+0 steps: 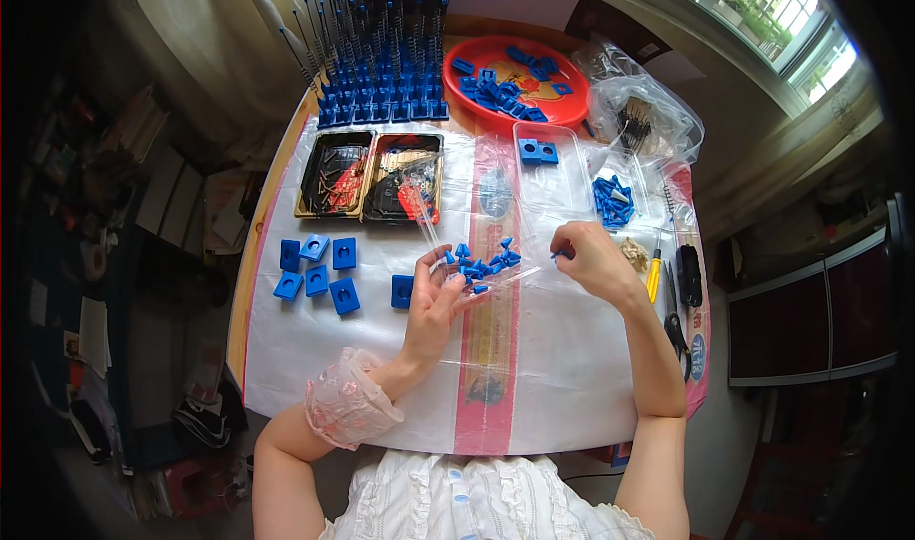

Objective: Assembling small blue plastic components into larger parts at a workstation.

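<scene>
My left hand [434, 306] grips the near left side of a clear plastic tray [515, 277], its thumb over the rim. Small blue cone-shaped pieces [496, 262] lie loose in that tray, some tipped over. Just right of it, my right hand [596, 262] is closed in a pinch on a small blue piece [559, 254], mostly hidden by the fingers. One square blue block [401, 291] lies beside my left wrist. Further left are several more blue blocks [316, 280] with round recesses.
Rows of blue stands with springs and rods [381, 73] fill the back left. A red basin [579, 101] holds blue parts. Two black trays [334, 173] and clear boxes [558, 192] stand nearer. A yellow-handled screwdriver [654, 278] and scissors [677, 326] lie at right.
</scene>
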`<state>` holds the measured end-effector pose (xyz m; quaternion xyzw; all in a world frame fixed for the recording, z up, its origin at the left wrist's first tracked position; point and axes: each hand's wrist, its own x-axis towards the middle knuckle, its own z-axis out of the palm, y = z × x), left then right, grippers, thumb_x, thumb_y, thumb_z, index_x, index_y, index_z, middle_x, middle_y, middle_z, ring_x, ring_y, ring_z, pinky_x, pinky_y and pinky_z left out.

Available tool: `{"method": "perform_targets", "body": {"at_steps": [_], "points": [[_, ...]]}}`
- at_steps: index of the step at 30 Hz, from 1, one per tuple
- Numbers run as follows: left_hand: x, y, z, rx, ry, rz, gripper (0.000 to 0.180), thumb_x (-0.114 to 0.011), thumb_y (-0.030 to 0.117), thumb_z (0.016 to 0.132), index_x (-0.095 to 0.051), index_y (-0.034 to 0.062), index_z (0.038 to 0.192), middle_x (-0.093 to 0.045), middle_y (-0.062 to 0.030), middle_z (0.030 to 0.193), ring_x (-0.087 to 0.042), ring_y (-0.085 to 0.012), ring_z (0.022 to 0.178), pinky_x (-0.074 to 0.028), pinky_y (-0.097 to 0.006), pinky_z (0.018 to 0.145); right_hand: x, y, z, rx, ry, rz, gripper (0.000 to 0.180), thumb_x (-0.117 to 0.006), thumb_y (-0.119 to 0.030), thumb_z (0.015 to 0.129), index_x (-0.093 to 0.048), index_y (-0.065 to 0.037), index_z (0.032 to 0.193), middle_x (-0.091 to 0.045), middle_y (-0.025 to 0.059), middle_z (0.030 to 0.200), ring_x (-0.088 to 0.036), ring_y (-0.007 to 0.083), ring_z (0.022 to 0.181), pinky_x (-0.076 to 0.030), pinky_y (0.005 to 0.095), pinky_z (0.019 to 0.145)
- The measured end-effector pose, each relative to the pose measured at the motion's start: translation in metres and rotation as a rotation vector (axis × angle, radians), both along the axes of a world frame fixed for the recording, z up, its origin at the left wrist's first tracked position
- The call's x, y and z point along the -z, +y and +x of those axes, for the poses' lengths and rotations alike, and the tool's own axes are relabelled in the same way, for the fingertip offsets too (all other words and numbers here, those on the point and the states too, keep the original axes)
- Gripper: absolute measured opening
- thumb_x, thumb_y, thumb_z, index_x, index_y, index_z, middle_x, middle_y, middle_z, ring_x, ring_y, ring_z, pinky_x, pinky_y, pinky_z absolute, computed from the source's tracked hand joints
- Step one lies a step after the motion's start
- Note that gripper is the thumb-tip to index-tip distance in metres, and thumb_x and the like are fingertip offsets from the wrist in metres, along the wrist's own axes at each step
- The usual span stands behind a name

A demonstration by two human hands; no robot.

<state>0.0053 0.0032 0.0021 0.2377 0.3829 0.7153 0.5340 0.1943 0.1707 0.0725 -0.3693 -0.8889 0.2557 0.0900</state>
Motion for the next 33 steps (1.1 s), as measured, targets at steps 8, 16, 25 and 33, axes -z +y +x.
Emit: {"method": "perform_targets", "body": {"at_steps": [8, 16, 25, 33], "points": [[-0.002, 0.001, 0.002, 0.032, -0.002, -0.014, 0.043, -0.043, 0.006, 0.100, -0.027, 0.0024, 0.140, -0.052, -0.0144, 0.125, -0.063, -0.0200, 0.110, -0.058, -0.037, 0.094, 0.019, 0.016, 0.008, 0.061, 0.015, 0.023, 0.016, -0.065, 0.000, 0.075, -0.072, 0.004, 0.089, -0.069, 0.0218, 0.090, -0.065, 0.0369, 0.093, -0.050, 0.0415, 0.087], [0.000, 0.001, 0.001, 0.042, 0.005, -0.028, 0.044, -0.045, 0.008, 0.100, -0.028, 0.0027, 0.141, -0.051, -0.0141, 0.125, -0.062, -0.0194, 0.111, -0.058, -0.036, 0.093, 0.019, 0.021, 0.015, 0.055, -0.008, 0.028, 0.020, -0.061, 0.005, 0.076, -0.071, 0.004, 0.094, -0.068, 0.0216, 0.094, -0.065, 0.0380, 0.091, -0.050, 0.0427, 0.085], [0.000, 0.001, 0.002, 0.066, 0.014, -0.041, 0.045, -0.046, 0.008, 0.101, -0.027, 0.0032, 0.142, -0.051, -0.0141, 0.126, -0.062, -0.0193, 0.111, -0.058, -0.036, 0.093, -0.007, 0.011, 0.019, 0.064, 0.011, 0.092, 0.022, -0.060, 0.010, 0.080, -0.069, 0.005, 0.100, -0.069, 0.0181, 0.099, -0.068, 0.0284, 0.089, -0.054, 0.0349, 0.080], [0.003, -0.001, 0.004, 0.145, 0.056, -0.054, 0.046, -0.046, 0.010, 0.102, -0.027, 0.0032, 0.143, -0.054, -0.0142, 0.128, -0.063, -0.0197, 0.110, -0.057, -0.035, 0.091, -0.045, -0.038, -0.010, -0.111, 0.197, 0.092, 0.018, -0.071, 0.001, 0.077, -0.069, 0.000, 0.095, -0.065, 0.0138, 0.093, -0.066, 0.0290, 0.086, -0.053, 0.0378, 0.076]]}}
